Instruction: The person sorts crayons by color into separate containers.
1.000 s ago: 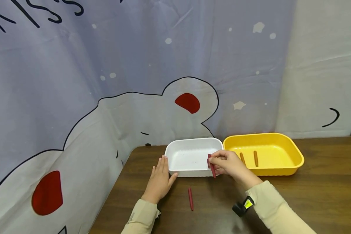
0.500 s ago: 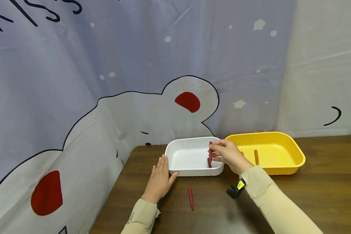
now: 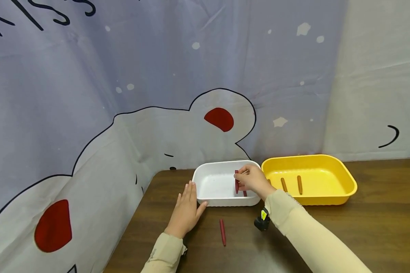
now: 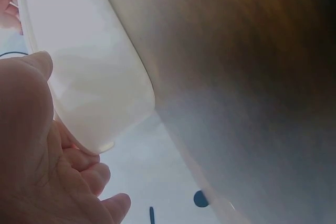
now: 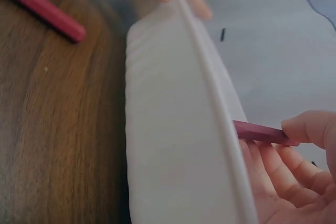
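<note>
My right hand [image 3: 254, 180] pinches a red crayon [image 3: 237, 182] between thumb and fingers, over the right part of a white tray [image 3: 213, 182]. Just right of it, a second red crayon [image 3: 245, 193] lies in the tray, partly hidden by the hand. In the right wrist view the held crayon [image 5: 261, 132] shows beyond the tray's rim. With fingers straight, my left hand [image 3: 183, 213] touches the tray's left front corner. The left wrist view has its thumb [image 4: 42, 62] at the rim. Another red crayon [image 3: 223, 232] lies on the table in front of the tray.
A yellow tray [image 3: 328, 184] stands right beside the white one. Inside it are a few orange-brown crayons [image 3: 299, 185]. A printed cloth [image 3: 157, 136] hangs behind the wooden table [image 3: 379, 197], close to its back edge.
My right hand has carried the red crayon from the white tray's front right rim to the left, in over the tray. The left hand has stayed in place.
</note>
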Available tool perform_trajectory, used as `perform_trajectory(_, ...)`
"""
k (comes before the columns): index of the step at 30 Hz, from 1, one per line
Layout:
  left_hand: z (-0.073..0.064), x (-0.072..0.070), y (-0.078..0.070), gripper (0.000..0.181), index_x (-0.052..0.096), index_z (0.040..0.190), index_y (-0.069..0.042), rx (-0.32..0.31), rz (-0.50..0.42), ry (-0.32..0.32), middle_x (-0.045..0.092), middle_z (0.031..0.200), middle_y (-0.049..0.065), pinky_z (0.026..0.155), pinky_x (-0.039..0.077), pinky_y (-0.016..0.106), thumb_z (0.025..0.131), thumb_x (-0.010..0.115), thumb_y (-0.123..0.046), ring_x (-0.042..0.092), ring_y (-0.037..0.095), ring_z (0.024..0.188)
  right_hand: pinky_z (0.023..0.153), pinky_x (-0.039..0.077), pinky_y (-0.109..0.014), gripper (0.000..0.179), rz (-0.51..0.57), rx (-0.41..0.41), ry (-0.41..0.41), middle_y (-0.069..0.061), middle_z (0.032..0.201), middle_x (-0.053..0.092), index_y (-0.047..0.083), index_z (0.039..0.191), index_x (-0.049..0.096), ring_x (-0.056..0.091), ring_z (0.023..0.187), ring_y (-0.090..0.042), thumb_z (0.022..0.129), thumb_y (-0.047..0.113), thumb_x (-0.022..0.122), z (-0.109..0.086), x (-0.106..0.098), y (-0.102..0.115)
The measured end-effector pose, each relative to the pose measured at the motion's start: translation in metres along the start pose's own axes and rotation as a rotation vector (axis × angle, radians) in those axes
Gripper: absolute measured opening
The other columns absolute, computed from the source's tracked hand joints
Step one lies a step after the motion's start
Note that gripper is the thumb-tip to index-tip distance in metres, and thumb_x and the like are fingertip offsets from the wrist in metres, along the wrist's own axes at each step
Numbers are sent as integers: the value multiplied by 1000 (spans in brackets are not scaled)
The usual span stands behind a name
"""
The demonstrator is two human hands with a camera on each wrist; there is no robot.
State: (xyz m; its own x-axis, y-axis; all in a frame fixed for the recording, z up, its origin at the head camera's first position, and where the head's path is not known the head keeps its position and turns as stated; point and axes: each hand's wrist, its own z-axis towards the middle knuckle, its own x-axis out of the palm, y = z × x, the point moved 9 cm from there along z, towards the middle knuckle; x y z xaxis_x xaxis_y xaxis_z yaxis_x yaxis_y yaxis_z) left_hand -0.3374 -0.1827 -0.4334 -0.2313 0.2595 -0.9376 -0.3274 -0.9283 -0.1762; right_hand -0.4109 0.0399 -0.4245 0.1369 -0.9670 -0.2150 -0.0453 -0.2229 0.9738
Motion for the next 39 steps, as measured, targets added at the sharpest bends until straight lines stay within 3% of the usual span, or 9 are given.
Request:
perform_trajectory(6,-1,1,-1,76,28,153,14,1,0,3,26,160,30,114,29,63,105,55,-39,26,43,149,66,62,-39,18,-89,-4,-29,-17,85,63,-6,100,59,70,63,-20,95,7,68,4,7,0)
perform_trajectory(17,0,1,-1,77,28,153,14,4,3,0,26,160,30,114,29,63,105,55,-40,27,44,149,68,62,-35,18,-180,-15,-51,-24,92,70,-6,103,62,74,76,-33,95,10,67,-1,9,5)
perform_trajectory(25,-1,1,-1,76,28,153,14,3,3,-1,27,160,30,114,30,63,105,55,-39,28,44,149,63,61,-32,13,-188,-142,-60,-15,83,67,-6,100,64,72,69,-33,93,5,62,-13,8,16)
perform_trajectory(33,-1,2,-1,77,28,153,14,0,-5,3,26,160,30,114,29,63,105,55,-40,26,43,149,57,53,-27,11,-248,-281,-92,-5,80,66,1,98,67,64,63,-13,90,7,62,-33,3,28)
perform_trajectory(39,-2,1,0,77,28,153,14,0,-2,-3,27,160,30,114,30,63,105,55,-40,27,43,149,68,51,-29,8,-292,-386,-136,1,78,64,5,95,68,59,72,-13,90,6,63,-55,4,39)
